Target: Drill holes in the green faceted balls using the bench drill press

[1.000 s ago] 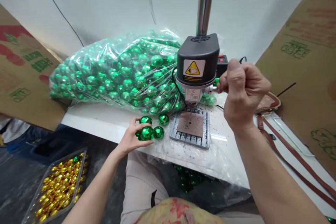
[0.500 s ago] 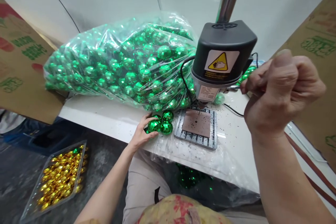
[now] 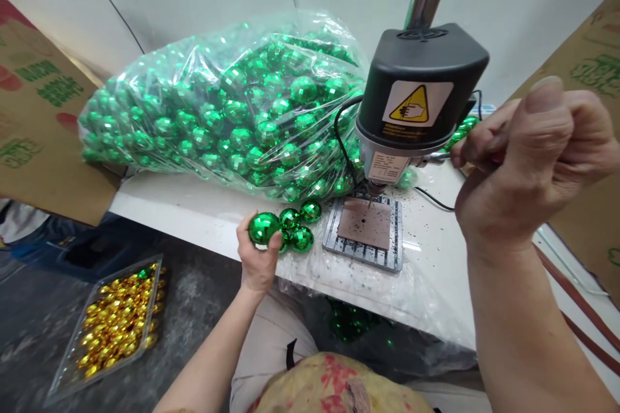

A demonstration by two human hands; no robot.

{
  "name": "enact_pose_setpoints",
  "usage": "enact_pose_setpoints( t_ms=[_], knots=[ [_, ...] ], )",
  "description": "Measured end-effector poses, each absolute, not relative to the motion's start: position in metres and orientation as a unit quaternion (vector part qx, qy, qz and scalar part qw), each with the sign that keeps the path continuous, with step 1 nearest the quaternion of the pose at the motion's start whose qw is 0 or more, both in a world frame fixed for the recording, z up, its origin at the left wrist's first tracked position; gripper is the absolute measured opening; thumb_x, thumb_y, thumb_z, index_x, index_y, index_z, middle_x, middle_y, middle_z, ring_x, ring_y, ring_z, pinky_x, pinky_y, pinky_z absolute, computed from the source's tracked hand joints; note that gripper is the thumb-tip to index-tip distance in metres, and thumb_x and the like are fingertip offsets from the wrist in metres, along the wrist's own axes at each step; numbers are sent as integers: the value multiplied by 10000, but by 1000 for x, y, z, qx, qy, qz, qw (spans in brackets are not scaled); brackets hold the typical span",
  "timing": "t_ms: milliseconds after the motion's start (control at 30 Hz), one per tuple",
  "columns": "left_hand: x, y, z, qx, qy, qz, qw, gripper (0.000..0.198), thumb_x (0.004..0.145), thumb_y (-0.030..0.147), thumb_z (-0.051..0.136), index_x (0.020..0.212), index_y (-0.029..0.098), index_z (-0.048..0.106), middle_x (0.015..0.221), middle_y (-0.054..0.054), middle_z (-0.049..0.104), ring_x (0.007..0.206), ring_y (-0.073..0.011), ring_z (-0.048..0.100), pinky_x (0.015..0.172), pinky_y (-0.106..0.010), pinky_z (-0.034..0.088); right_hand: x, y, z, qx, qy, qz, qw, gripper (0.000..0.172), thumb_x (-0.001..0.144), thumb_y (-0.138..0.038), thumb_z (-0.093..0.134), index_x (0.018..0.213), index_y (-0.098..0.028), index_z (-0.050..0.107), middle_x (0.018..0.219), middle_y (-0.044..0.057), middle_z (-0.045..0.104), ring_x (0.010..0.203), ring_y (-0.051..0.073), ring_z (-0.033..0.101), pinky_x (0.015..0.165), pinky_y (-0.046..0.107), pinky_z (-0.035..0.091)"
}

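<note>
My left hand (image 3: 258,258) grips a shiny green faceted ball (image 3: 264,228), held just above the front of the white table (image 3: 184,219). Several more green balls (image 3: 301,239) lie together right beside it. On the right, my right hand (image 3: 537,148) is closed around the feed lever (image 3: 438,157) of a small drill press (image 3: 421,90); the grip inside my fist is mostly hidden. Under the drill head, a brown square board (image 3: 364,224) with a dark hole in it rests on a slotted metal base plate (image 3: 394,258), sprinkled with dark shavings.
A big clear plastic bag (image 3: 217,116) full of green balls lies behind. Cardboard boxes flank the table, left (image 3: 53,116) and right (image 3: 581,142). On the floor at left stands a clear tray (image 3: 154,316) of gold balls. A black cable (image 3: 341,135) hangs beside the drill.
My left hand has lifted one green ball from the cluster and moved it slightly left and up. My right hand remains on the lever. The view has shifted a little.
</note>
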State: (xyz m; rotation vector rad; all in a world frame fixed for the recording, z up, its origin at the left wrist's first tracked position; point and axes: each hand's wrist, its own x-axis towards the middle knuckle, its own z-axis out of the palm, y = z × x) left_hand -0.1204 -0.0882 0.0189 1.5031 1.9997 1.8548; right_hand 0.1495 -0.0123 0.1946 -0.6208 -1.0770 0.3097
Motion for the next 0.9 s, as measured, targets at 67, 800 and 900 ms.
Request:
enact_pose_setpoints(
  t_ms=[67,800,900],
  knots=[
    [-92,-100,27,533,581,611,65,630,758,623,745,1217,222,582,1211,-95,612,1151,-275,603,1024,-390,488,149,-11,195,-285,-500,147,804,336,890,-334,559,598,-207,452,505,-96,396,492,11,453,531,322,291],
    [-4,-30,20,465,499,560,471,600,799,573,739,1235,197,573,1038,-46,663,833,-130,616,690,-224,519,152,11,204,-277,-533,95,794,449,876,-498,541,612,-212,315,522,-85,334,449,10,352,487,227,306],
    [-3,-26,17,503,493,553,446,590,786,506,772,1248,194,581,1137,-71,669,972,-162,648,838,-263,536,155,22,211,-289,-540,98,785,501,774,-648,507,602,-228,293,505,-91,318,421,14,317,442,232,294]
  ],
)
